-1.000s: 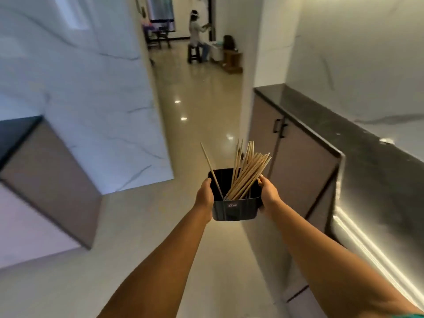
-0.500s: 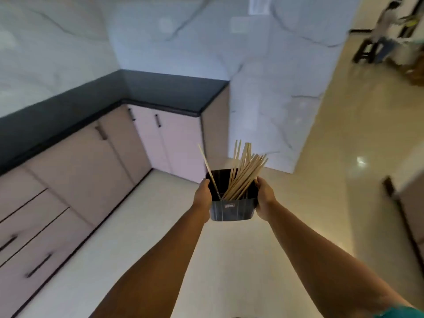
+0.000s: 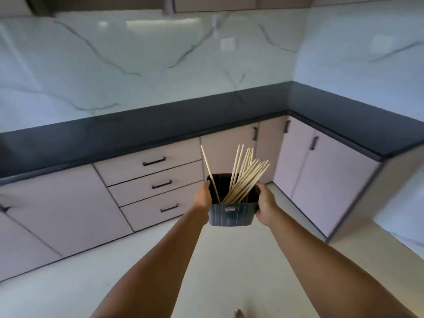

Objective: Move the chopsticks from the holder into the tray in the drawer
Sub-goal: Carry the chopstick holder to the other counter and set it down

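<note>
**Chopstick holder carried in both hands before closed kitchen drawers**

A person holds a dark, ribbed holder [image 3: 231,212] out in front at arm's length, above a pale floor [image 3: 160,267]. The left hand [image 3: 203,198] grips the holder's side at 9 o'clock and the right hand [image 3: 266,203] grips the opposite side at 3 o'clock; on each hand the thumb lies along the near rim, and the fingers curl out of sight behind the wall.

A bundle of light wooden chopsticks [image 3: 245,177] stands inside the holder, fanned and leaning toward 1 o'clock, their tips well above the rim. One single chopstick [image 3: 210,173] stands apart from the bundle, leaning toward 11 o'clock near the left hand. A small label shows on the holder's near face; its lettering is too small to read.

Beyond the holder, at 10 o'clock, a stack of three drawers [image 3: 158,187] with dark bar handles sits shut under a black L-shaped surface [image 3: 160,125] that turns a corner at 2 o'clock. Pale cabinet doors [image 3: 321,175] run along the right leg of the surface. White marble-patterned wall panels [image 3: 160,60] rise behind it. The tray is not visible from this head view.
</note>
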`<state>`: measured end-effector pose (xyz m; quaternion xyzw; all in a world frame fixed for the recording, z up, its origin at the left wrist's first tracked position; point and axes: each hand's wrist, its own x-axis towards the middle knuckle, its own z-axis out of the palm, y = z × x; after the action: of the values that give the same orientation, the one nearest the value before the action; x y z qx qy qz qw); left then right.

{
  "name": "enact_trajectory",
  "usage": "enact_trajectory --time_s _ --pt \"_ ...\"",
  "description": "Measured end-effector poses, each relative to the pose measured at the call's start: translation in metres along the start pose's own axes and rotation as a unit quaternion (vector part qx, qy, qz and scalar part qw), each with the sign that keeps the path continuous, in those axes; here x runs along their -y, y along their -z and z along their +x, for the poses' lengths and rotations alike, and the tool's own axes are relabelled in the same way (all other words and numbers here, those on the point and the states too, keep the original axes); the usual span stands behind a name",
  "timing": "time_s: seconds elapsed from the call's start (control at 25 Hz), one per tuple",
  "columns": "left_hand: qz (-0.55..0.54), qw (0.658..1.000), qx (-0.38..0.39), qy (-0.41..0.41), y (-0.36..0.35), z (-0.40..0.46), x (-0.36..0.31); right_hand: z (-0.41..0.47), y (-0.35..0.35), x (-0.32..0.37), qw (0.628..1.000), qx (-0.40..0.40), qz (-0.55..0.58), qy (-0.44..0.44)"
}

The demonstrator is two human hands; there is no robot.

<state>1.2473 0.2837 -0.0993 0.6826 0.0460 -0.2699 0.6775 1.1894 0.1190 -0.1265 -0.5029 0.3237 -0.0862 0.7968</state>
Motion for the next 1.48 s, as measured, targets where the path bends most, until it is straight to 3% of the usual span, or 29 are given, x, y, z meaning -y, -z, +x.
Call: enact_trajectory --time_s 0.32,0.68,1.08,1.48 --pt "-0.055 0.992 -0.115 -0.018 0.112 0.153 -0.086 0.182 -0.181 0.027 0.993 0.098 -0.053 -0.05" --pt "-0.093 0.978 -0.187 -0.013 0.211 0.277 -0.163 0.293 -0.341 0.056 0.981 0.158 -0.072 -0.091" --pt "-0.077 0.98 -0.18 -0.042 0.314 0.438 -0.255 0.421 -0.49 0.087 0.985 0.142 -0.059 -0.077" --pt "-0.111 0.979 -0.172 -0.022 0.349 0.557 -0.292 0.526 -0.561 0.097 0.987 0.105 -0.077 -0.09"
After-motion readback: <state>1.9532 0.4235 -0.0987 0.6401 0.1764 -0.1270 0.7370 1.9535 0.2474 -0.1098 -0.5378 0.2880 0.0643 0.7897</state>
